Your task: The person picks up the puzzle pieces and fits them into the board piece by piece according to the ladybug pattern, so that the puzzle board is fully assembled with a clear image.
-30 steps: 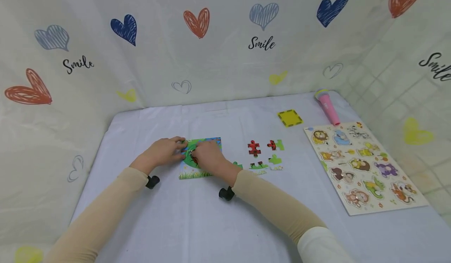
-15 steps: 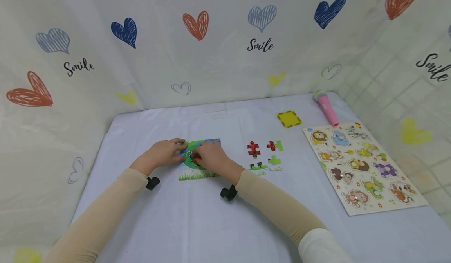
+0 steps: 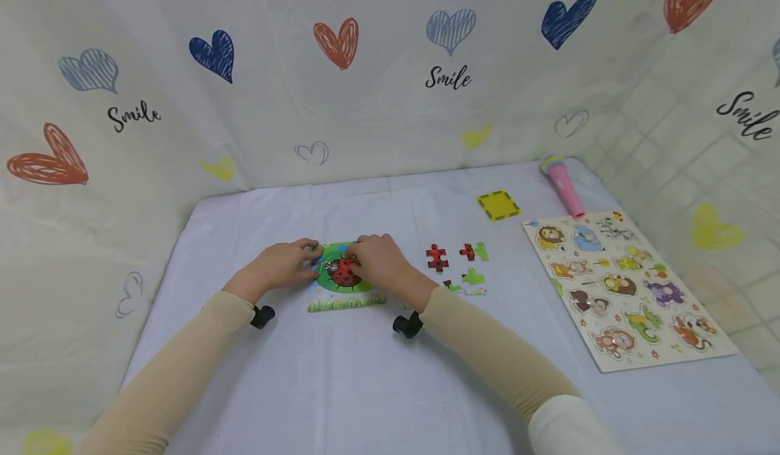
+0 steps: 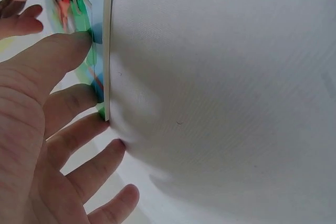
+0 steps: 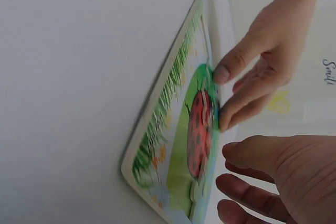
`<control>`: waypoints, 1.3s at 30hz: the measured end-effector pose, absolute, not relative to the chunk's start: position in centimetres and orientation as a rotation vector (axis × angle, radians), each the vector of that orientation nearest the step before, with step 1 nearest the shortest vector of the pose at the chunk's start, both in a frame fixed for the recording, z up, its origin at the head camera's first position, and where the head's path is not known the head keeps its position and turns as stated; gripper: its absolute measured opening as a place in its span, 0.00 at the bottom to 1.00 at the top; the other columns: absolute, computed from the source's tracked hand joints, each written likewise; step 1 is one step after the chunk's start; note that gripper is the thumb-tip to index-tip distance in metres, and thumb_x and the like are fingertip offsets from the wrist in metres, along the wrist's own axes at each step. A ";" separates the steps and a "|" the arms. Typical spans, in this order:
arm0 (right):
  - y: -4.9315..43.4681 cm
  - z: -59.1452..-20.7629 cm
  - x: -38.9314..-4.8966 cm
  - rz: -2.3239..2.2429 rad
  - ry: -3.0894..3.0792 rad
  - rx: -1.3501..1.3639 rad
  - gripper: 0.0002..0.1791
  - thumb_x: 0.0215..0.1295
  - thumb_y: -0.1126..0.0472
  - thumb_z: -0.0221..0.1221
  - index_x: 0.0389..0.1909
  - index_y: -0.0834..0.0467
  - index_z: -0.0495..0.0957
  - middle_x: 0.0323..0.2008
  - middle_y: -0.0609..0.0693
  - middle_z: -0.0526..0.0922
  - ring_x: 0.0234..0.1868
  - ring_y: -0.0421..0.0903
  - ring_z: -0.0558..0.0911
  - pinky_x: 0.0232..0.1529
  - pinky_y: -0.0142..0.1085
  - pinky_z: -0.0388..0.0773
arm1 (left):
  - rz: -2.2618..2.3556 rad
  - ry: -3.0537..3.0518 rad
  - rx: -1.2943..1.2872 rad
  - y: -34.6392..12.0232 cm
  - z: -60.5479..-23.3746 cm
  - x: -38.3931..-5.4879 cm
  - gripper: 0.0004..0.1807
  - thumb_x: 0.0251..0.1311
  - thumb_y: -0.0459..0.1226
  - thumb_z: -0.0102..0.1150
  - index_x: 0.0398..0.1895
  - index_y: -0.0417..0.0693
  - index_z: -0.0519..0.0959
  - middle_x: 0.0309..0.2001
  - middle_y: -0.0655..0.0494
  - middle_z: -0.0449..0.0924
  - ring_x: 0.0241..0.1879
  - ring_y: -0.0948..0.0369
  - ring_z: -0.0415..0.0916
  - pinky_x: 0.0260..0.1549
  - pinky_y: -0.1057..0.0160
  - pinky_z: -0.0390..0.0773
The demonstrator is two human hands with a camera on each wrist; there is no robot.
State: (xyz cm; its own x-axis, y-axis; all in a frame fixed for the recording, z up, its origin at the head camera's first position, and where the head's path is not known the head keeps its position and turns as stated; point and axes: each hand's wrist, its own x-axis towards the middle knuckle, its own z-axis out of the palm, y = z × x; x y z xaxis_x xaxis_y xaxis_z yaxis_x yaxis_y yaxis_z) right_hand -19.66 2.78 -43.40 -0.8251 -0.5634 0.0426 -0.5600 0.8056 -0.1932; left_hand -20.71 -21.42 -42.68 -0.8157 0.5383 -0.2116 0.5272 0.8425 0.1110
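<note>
A flat puzzle board (image 3: 347, 302) with a red ladybug picture (image 3: 344, 274) and a grass border lies on the table. My left hand (image 3: 282, 265) rests at its left edge; in the left wrist view the thumb and index finger of the left hand (image 4: 58, 98) touch the board's face, the other fingers spread by the rim. Over the board's right side is my right hand (image 3: 385, 263). Seen from the right wrist, the right hand (image 5: 283, 174) has loosely bent fingers beside the board (image 5: 152, 129), with nothing visible in them. Part of the board's right side is hidden by it.
Right of the board lie loose jigsaw pieces: a red piece (image 3: 436, 257), a red-and-green piece (image 3: 473, 252) and a green piece (image 3: 473, 277); others are partly hidden. Further right are a yellow square (image 3: 498, 205), a pink toy microphone (image 3: 565, 187) and an animal puzzle board (image 3: 627, 292).
My right hand has pulled back rightward from the middle of the board, uncovering the ladybug, and its fingers have loosened. The left hand stays at the left edge.
</note>
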 end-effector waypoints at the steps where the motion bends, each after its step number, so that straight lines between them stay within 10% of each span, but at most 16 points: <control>1: 3.0 -43.3 -19.7 -0.295 2.967 -0.917 0.15 0.72 0.51 0.64 0.56 0.48 0.86 0.48 0.47 0.87 0.46 0.47 0.86 0.47 0.45 0.78 | 0.071 2.786 0.818 -21.4 -42.6 -20.7 0.33 0.70 0.50 0.63 0.74 0.46 0.72 0.74 0.43 0.69 0.58 0.40 0.81 0.59 0.42 0.78; 39: 14.7 -41.7 -19.6 -0.066 3.026 -0.656 0.19 0.70 0.61 0.65 0.61 0.53 0.83 0.53 0.54 0.86 0.50 0.57 0.84 0.53 0.52 0.77 | 0.049 2.774 0.858 -21.8 -42.6 -20.9 0.34 0.71 0.51 0.62 0.74 0.45 0.72 0.74 0.42 0.68 0.59 0.40 0.81 0.60 0.41 0.78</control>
State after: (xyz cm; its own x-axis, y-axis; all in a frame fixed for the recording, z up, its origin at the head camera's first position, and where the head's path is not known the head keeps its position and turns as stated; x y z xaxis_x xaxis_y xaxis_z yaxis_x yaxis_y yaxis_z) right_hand -19.63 14.67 -41.67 -0.9093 -0.4146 -0.0348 -0.4127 0.9094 -0.0510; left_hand -20.92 -21.76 -42.64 -0.7999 0.5605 -0.2145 0.5526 0.8273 0.1009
